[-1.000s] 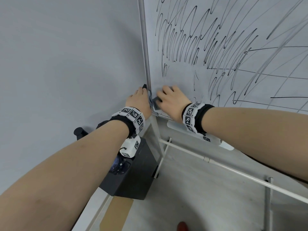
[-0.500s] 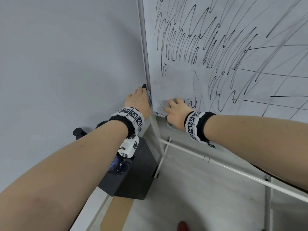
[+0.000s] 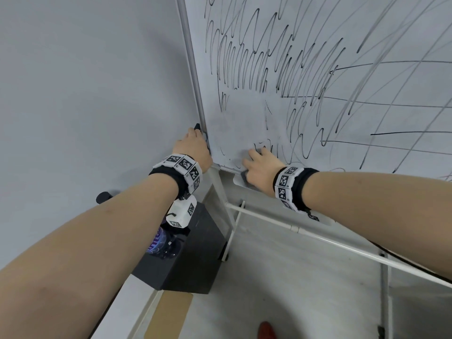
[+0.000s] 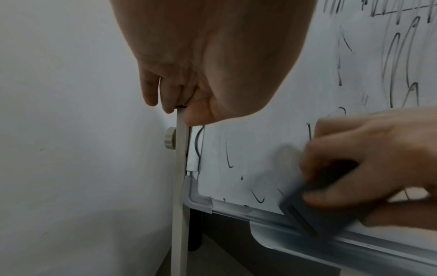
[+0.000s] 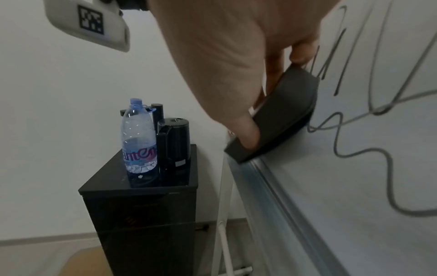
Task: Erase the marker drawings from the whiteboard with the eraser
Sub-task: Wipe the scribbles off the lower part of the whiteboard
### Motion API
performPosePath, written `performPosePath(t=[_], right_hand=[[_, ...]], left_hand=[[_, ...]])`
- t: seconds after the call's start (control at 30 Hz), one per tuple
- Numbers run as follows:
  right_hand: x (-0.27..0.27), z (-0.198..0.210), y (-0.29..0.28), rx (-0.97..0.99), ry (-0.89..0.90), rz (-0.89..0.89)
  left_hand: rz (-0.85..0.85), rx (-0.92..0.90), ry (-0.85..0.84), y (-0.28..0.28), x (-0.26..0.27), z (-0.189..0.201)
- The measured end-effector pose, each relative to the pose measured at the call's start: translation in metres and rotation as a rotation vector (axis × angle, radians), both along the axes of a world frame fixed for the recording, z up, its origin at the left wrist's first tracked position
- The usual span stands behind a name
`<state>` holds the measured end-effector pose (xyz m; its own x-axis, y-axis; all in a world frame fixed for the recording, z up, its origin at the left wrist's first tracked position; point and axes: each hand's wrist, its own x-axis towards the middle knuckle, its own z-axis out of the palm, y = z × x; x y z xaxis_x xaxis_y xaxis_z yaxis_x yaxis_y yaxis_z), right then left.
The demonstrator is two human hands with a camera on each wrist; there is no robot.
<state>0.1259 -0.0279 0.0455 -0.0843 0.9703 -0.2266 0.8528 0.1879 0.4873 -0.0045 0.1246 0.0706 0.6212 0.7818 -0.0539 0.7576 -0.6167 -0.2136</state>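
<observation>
- The whiteboard [image 3: 318, 69] fills the upper right of the head view, and most of it still carries marker drawings [image 3: 244, 64]: dense loops across the top and long strokes running off to the right.
- A patch near the board's lower left corner looks wiped to a grey haze, with a few short stray marks left in it, so I judge the task to be at an early stage, with the greater part of the board still to erase.
- The eraser [image 5: 279, 115] is a dark, flat block at the bottom edge of the board, at lower centre of the head view, just above the tray [image 4: 283, 235].
- Its wiping face lies against the board; its long axis runs slantwise, upper end toward the scribbles and lower end overhanging the bottom frame rail.
- The right hand [image 3: 261, 165] grips the eraser, thumb on its back near the lower end and fingers curled over the upper end.
- The left hand [image 3: 195, 148] clasps the stand's upright post [image 4: 179, 186] at the board's left edge, fingers behind and thumb in front, which seems to steady the board.
</observation>
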Motion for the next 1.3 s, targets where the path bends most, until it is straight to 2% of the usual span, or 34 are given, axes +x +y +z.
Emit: performPosePath(t=[0.1,0.2,0.27,0.43,0.5,0.8,0.97,1.07,1.13,1.3], right_hand=[[-0.004,0.011,0.016,0.230,0.000,0.062],[-0.011,0.024,0.036,0.346,0.044,0.110],[-0.015,0.024,0.046,0.341,0.021,0.121],[-0.017,-0.022,0.037,0.153,-0.006,0.079],[-0.016,-0.026,0.032,0.138,-0.014,0.069],[0.004,0.060,0.016,0.440,0.007,0.100],[0.029,0.023,-0.038,0.173,-0.081,0.063],[0.032,0.024,-0.062,-0.057,-0.045,0.000],[0.030,0.042,-0.055,0.042,-0.053,0.003],[0.033,0.121,-0.020,0.576,-0.013,0.003]], left_hand=[[-0.005,-0.016,-0.057,-0.001,-0.003,0.000],[-0.010,-0.059,-0.109,-0.005,-0.005,0.002],[-0.015,-0.056,-0.117,-0.004,-0.007,0.003],[-0.037,-0.063,-0.138,-0.001,-0.009,0.000],[-0.035,-0.066,-0.144,0.000,-0.009,-0.002],[-0.003,-0.059,-0.076,-0.003,-0.005,-0.001],[-0.013,-0.028,-0.009,-0.002,0.002,0.001],[-0.013,-0.036,-0.001,-0.002,0.002,0.005],[0.001,-0.034,0.019,-0.003,0.001,0.007],[0.019,-0.054,0.013,-0.003,-0.004,0.005]])
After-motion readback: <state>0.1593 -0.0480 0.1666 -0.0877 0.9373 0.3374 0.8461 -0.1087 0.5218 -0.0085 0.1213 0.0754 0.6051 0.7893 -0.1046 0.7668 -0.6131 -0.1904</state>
